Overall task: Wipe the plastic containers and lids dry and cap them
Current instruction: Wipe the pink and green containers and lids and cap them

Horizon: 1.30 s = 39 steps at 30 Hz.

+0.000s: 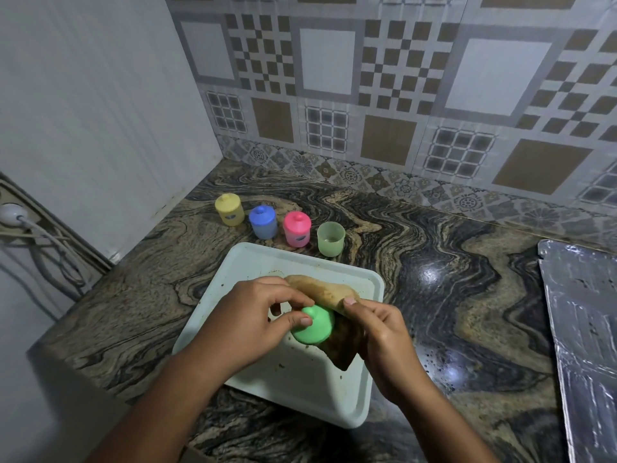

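My left hand grips a green lid over a white tray. My right hand holds a brown cloth pressed against the lid's right side. Behind the tray stands a row of small containers: a yellow one, a blue one and a pink one, each with its lid on. At the right end of the row an open green container stands without a lid.
The marbled counter runs to a tiled wall at the back. A foil-covered sheet lies at the right edge. A plain wall with a plug and cables closes the left side.
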Available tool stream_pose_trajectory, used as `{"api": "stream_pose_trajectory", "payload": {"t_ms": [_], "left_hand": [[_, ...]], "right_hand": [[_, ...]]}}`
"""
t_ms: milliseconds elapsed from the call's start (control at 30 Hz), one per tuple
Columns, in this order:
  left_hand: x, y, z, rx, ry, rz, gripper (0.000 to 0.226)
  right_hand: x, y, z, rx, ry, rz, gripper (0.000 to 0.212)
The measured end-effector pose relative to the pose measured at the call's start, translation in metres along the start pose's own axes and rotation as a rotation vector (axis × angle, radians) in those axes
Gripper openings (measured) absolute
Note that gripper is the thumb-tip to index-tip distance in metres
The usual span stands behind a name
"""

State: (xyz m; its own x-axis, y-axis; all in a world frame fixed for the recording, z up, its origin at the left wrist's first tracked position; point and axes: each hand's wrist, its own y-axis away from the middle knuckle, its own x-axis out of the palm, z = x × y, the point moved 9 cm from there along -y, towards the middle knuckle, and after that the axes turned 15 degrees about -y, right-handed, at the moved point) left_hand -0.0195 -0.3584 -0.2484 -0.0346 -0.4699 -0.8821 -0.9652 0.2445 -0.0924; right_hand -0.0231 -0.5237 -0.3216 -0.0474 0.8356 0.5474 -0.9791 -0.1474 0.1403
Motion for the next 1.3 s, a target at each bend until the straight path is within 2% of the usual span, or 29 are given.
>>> {"api": "stream_pose_trajectory", "payload": {"t_ms": [133,200,300,367,433,533,633,700,767,867,933,1000,1067,1233,1300], "left_hand": [[-0.005,-0.004,0.004,-0.037,-0.067,-0.033,0.012],[-0.009,-0.004,0.008,-0.089,-0.053,-0.091,0.011],[-0.012,-0.004,0.008,-0.149,-0.036,-0.169,0.014],[-0.012,-0.005,0.007,-0.177,-0.020,-0.209,0.013],[-0.013,-0.007,0.010,-0.207,-0.018,-0.227,0.011],[-0.014,-0.006,0.015,-0.187,-0.051,-0.228,0.011],[-0.011,0.000,0.012,-0.051,-0.091,-0.200,0.017],[-0.009,0.005,0.008,0.054,-0.080,-0.197,0.023],[-0.006,0.010,0.000,0.130,-0.022,-0.199,0.026],[-0.007,0.014,-0.008,0.147,0.050,-0.210,0.024],[-0.010,0.014,-0.010,0.121,0.064,-0.231,0.022],[-0.011,0.014,-0.013,0.098,0.051,-0.250,0.020],[-0.008,0.015,-0.012,0.022,0.062,-0.256,0.021],[0.010,0.024,0.010,-0.394,0.368,-0.226,0.024],[0.017,0.027,0.017,-0.501,0.486,-0.232,0.022]], "right_hand": [[-0.002,0.000,0.013,-0.077,0.079,-0.025,0.042],[0.003,0.004,0.029,-0.231,0.265,-0.006,0.048],[0.027,0.014,0.044,-0.493,0.692,0.082,0.039],[0.041,0.020,0.041,-0.576,0.814,0.150,0.030],[0.046,0.024,0.036,-0.597,0.828,0.205,0.026],[0.033,0.030,0.026,-0.544,0.792,0.208,0.028],[0.005,0.024,0.021,-0.319,0.568,0.049,0.041],[-0.004,0.017,0.030,-0.285,0.422,-0.041,0.051],[-0.003,0.008,0.033,-0.240,0.310,-0.036,0.055],[0.006,0.001,0.020,-0.104,0.134,0.014,0.065],[0.009,0.001,0.014,-0.061,0.038,0.025,0.064],[0.012,0.005,0.019,-0.089,-0.015,0.028,0.052],[0.014,0.008,0.025,-0.138,-0.014,0.033,0.051],[0.012,0.012,0.026,-0.171,0.002,-0.023,0.046],[0.014,0.015,0.025,-0.177,0.009,-0.017,0.047]]}}
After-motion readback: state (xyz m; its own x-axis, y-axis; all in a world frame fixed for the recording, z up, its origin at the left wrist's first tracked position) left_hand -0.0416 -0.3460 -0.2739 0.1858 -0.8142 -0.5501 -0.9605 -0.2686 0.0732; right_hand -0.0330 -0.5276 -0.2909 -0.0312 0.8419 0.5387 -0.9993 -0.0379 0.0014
